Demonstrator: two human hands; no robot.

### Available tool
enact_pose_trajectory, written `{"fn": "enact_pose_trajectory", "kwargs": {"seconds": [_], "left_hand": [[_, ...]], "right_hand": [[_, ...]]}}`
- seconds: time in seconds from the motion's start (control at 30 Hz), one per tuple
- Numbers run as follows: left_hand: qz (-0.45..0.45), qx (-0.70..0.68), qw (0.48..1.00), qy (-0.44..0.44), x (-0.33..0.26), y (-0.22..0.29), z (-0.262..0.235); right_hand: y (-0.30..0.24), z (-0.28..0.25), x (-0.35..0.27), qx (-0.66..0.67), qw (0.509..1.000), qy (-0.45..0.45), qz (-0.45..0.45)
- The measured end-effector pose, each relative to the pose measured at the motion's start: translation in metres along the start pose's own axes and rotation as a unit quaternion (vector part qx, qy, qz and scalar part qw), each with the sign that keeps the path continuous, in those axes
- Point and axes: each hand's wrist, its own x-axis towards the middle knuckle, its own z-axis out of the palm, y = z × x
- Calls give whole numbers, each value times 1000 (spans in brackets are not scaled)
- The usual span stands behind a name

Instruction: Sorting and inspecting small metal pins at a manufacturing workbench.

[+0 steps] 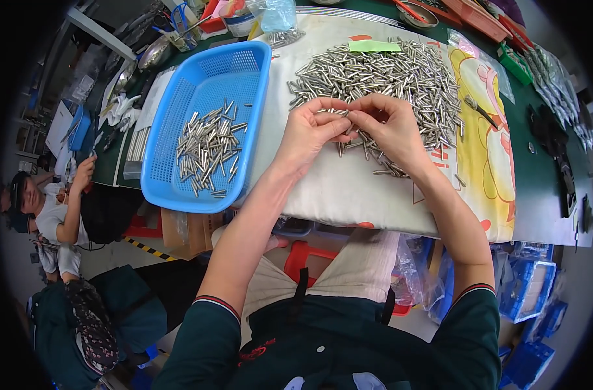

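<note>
Over the near edge of a heap of small metal pins (400, 75), my two hands meet fingertip to fingertip. My left hand (314, 129) is closed, with a few metal pins lying along its fingers. Thumb and fingers of my right hand (389, 129) pinch at the ends of those pins; whether it grips one of its own is hidden by the fingers. To the left stands a blue plastic basket (261, 107) with a smaller pile of loose pins (209, 148) inside. A green paper slip (374, 46) lies on top of the big heap.
A printed cloth (335, 201) covers the table under the heap. A small brush-like tool (481, 112) lies right of it, near a green box (514, 64). A metal bowl (418, 14) stands at the back. Another person (66, 214) sits at the left.
</note>
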Motion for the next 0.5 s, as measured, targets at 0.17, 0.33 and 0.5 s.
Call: {"fn": "enact_pose_trajectory", "kwargs": {"seconds": [0.17, 0.33, 0.5], "left_hand": [[-9, 50, 999, -19, -2, 1, 2], [-11, 42, 999, -21, -4, 2, 3], [-40, 53, 993, -97, -5, 5, 1]], "right_hand": [[2, 0, -1, -27, 1000, 1, -14], [-8, -5, 0, -118, 991, -62, 1], [-6, -9, 2, -356, 924, -85, -109]]}}
